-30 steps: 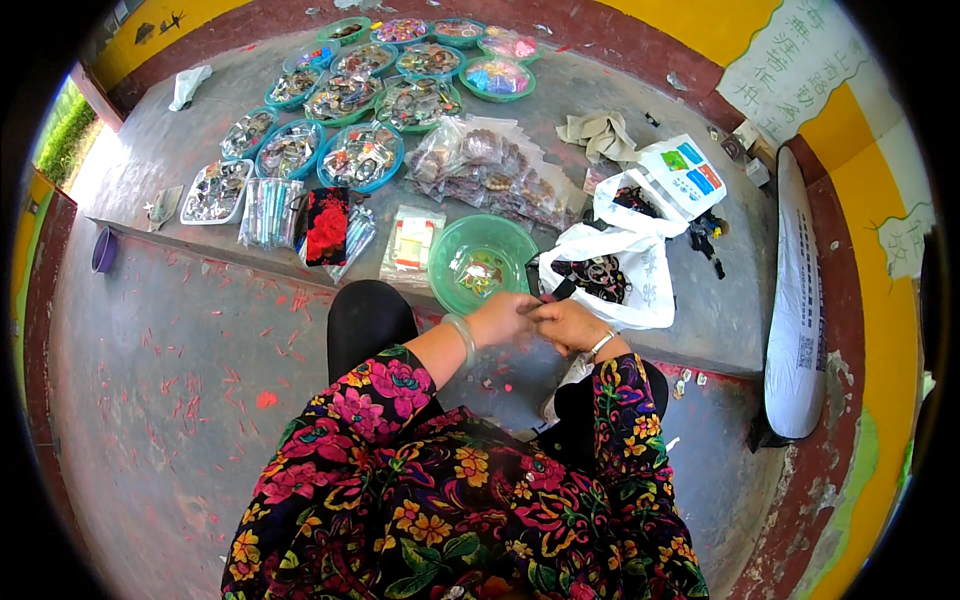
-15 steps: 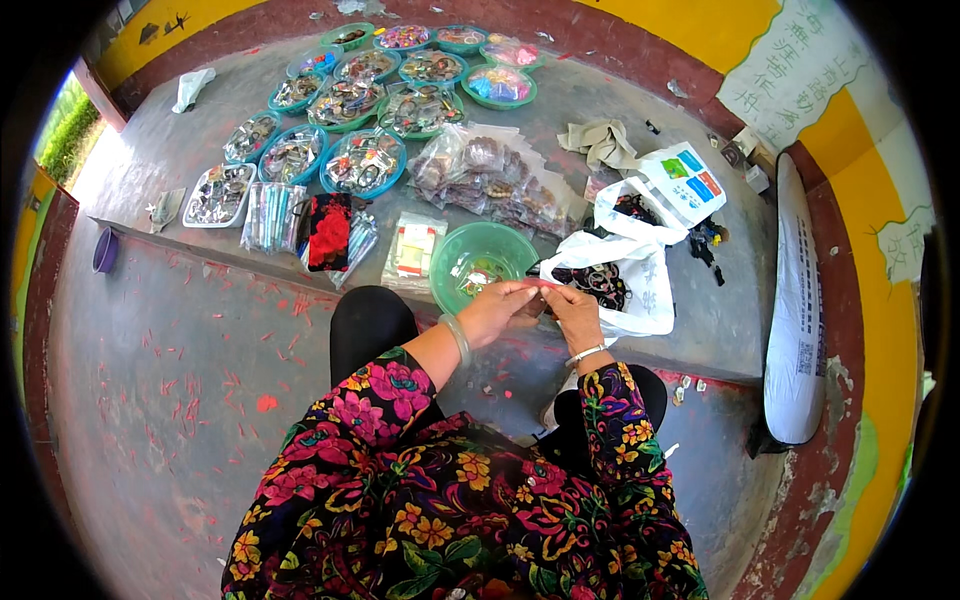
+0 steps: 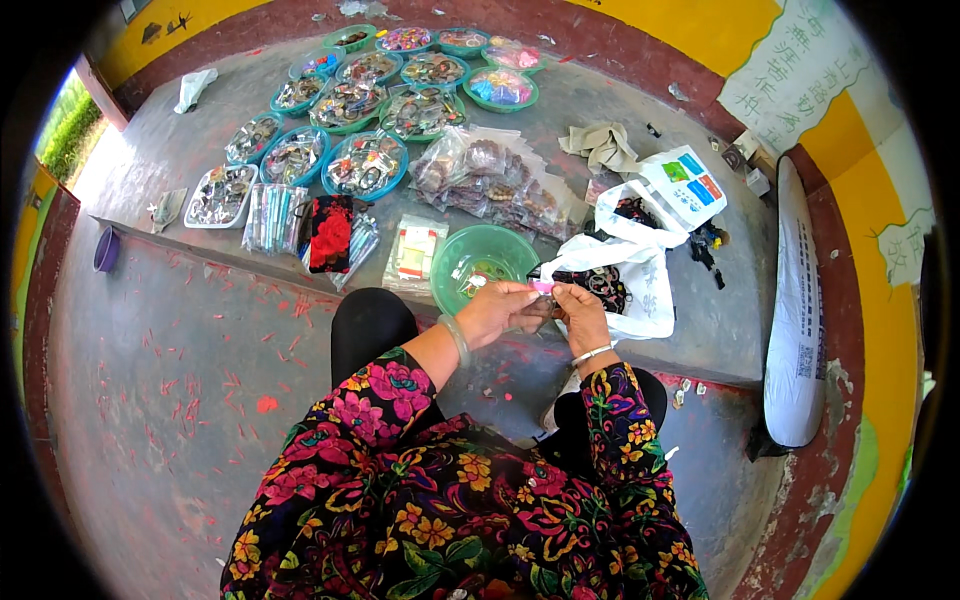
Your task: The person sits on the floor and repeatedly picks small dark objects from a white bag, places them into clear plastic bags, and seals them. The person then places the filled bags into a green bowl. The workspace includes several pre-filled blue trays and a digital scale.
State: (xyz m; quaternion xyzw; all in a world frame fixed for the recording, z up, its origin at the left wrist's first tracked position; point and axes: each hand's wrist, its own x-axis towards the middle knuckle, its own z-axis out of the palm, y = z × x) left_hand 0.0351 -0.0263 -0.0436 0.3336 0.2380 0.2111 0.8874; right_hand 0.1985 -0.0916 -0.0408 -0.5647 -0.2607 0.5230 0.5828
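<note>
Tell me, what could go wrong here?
The pink thing is pinched by fingertips of the left hand and right hand, so it might slip. The green bowl sits near the edge of the ledge; a bump could tip it. The open white bag might spill.

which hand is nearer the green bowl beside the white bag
Left. The left hand overlaps the near rim of the green bowl in view; the right hand is farther right, beyond the bowl's right side, before the white bag.
</note>
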